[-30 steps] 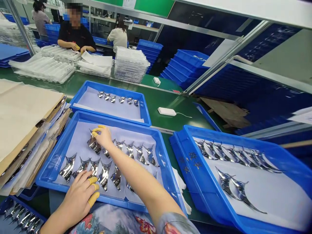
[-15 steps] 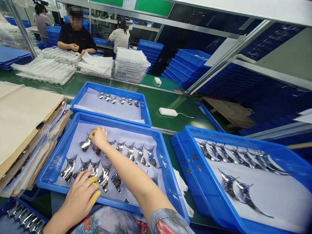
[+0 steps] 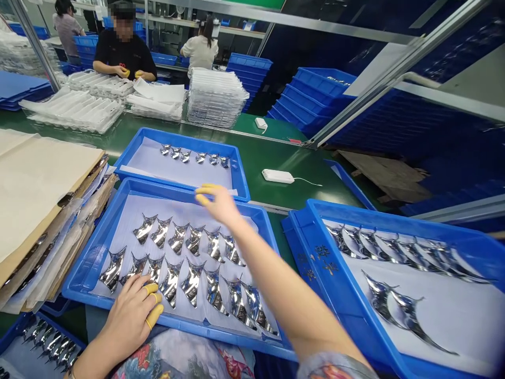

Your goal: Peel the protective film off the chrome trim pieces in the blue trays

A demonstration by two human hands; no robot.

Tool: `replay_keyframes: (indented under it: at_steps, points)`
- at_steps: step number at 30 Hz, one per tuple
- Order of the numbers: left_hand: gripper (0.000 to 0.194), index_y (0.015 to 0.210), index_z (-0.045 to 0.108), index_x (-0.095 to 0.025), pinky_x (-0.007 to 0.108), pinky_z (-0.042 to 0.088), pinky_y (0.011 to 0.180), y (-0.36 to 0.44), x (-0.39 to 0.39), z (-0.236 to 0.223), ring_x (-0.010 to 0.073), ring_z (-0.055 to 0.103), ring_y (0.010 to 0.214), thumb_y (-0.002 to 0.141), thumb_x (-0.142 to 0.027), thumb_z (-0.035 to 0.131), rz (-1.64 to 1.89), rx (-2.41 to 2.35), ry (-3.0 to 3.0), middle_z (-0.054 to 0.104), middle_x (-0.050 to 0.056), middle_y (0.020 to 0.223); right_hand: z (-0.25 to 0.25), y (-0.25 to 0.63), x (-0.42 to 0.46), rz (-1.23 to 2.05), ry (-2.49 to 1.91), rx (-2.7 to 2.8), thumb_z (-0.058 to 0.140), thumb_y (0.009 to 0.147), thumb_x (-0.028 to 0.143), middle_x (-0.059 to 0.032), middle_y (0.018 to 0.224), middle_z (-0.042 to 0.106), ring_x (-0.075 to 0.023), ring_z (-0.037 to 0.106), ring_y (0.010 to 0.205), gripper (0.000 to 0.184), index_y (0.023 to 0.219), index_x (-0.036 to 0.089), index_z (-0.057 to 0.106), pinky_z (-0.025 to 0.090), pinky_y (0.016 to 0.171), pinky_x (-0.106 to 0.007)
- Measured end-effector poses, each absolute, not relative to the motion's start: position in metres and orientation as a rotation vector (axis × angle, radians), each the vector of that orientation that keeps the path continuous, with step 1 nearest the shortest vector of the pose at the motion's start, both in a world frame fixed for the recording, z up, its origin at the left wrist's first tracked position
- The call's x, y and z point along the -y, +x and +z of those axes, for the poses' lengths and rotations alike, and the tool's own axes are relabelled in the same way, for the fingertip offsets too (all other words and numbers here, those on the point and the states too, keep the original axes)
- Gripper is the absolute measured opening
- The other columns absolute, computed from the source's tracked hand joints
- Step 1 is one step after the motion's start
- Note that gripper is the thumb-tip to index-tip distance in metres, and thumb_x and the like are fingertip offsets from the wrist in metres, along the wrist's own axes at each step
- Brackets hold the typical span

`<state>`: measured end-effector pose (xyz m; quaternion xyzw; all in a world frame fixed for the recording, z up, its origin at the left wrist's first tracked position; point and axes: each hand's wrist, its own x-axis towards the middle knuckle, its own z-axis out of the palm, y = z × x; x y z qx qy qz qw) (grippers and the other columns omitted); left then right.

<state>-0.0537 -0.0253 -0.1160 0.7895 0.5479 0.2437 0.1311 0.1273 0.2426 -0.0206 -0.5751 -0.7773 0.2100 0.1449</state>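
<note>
Far left: stack of kraft paper sheets (image 3: pixel 43 205) interleaved with clear film, on a green workbench (image 3: pixel 252 160). Lower left corner: part of a blue plastic tray (image 3: pixel 43 350) with a row of chrome pieces, partly cut off by the frame edge.

Far background, left of centre: co-worker (image 3: pixel 124 47) at the bench, both hands together at chest level, yellow on the fingertips.

Left hand (image 3: pixel 128 321): palm down, fingers loosely curved, nothing gripped, at the near edge of the central blue tray (image 3: pixel 81 273). Yellow finger cots (image 3: pixel 153 316) on the fingers. Fingertips just beside the nearest items.

Central tray: white liner sheet (image 3: pixel 118 221) under rows of curved mirror-chrome pieces (image 3: pixel 170 281), all lying flat and apart from the right hand.

Beyond: smaller blue tray (image 3: pixel 177 138) with six small chrome pieces (image 3: pixel 185 156) in one row.

Right hand (image 3: pixel 221 204): open, empty, fingers spread, over the far side of the central tray (contact with the rim not discernible).

Further right: white plastic box (image 3: pixel 278 176) with thin cable on the bench, then a blue tray (image 3: pixel 315 263) holding larger chrome pieces (image 3: pixel 406 310).
</note>
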Motion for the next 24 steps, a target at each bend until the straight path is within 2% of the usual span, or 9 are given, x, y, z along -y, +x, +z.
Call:
replay_keyframes:
  at_steps: [3,5,9,12,16,21,24]
  points:
    - [0.025,0.095,0.071,-0.024,0.046,0.051,0.098,-0.062,0.021,-0.111,0.027,0.063,0.11,0.096,-0.027,0.046,0.628,-1.645,2.278,0.075,0.005,0.1,0.013,0.203,-0.246,0.474,-1.829,2.04,0.067,0.086,0.021,-0.015,0.118,0.07,-0.0307,0.062,0.116,0.012,0.082,0.016,0.077,0.044,0.102,-0.046]
    - [0.027,0.093,0.072,-0.022,0.044,0.053,0.093,-0.073,0.01,-0.105,0.0261,0.064,0.108,0.097,-0.027,0.046,0.524,-1.751,2.232,0.075,0.006,0.098,0.025,0.249,-0.237,0.413,-1.932,1.925,0.07,0.082,0.025,-0.0157,0.113,0.071,-0.0338,0.064,0.113,0.013,0.073,0.017,0.076,0.045,0.099,-0.048]
    - [0.019,0.098,0.069,-0.016,0.044,0.055,0.086,-0.101,-0.039,-0.093,0.0226,0.067,0.095,0.096,-0.029,0.055,0.166,-2.062,2.04,0.072,0.007,0.095,0.014,0.309,-0.203,0.381,-2.047,1.767,0.075,0.07,0.031,-0.0136,0.107,0.074,-0.0377,0.067,0.104,0.013,0.061,0.022,0.071,0.046,0.096,-0.053]
    - [0.021,0.103,0.067,-0.014,0.044,0.055,0.087,-0.109,-0.087,-0.092,0.0221,0.067,0.097,0.095,-0.032,0.06,-0.109,-2.168,1.898,0.07,0.007,0.102,-0.014,0.324,-0.177,0.437,-2.05,1.683,0.072,0.063,0.047,-0.0107,0.103,0.076,-0.0371,0.07,0.096,0.023,0.064,0.024,0.071,0.051,0.091,-0.054]
    - [0.023,0.108,0.065,-0.013,0.042,0.057,0.084,-0.105,-0.129,-0.098,0.0212,0.067,0.095,0.094,-0.032,0.062,-0.314,-2.168,1.756,0.068,0.008,0.108,-0.049,0.322,-0.154,0.523,-2.022,1.648,0.063,0.064,0.057,-0.0121,0.098,0.077,-0.0366,0.072,0.092,0.037,0.071,0.022,0.074,0.055,0.086,-0.054]
    - [0.021,0.103,0.066,-0.014,0.041,0.056,0.081,-0.098,-0.126,-0.076,0.0199,0.067,0.091,0.094,-0.033,0.061,-0.259,-2.186,1.741,0.069,0.006,0.101,-0.06,0.306,-0.137,0.567,-1.895,1.723,0.063,0.069,0.054,-0.0122,0.098,0.077,-0.0347,0.07,0.1,0.034,0.074,0.022,0.075,0.053,0.094,-0.052]
    - [0.017,0.092,0.068,-0.015,0.04,0.054,0.08,-0.088,-0.102,-0.047,0.0221,0.066,0.091,0.092,-0.03,0.06,-0.057,-2.188,1.808,0.07,0.006,0.092,-0.043,0.28,-0.124,0.566,-1.598,1.901,0.065,0.08,0.042,-0.0107,0.097,0.077,-0.0296,0.071,0.097,0.022,0.083,0.023,0.076,0.056,0.092,-0.047]
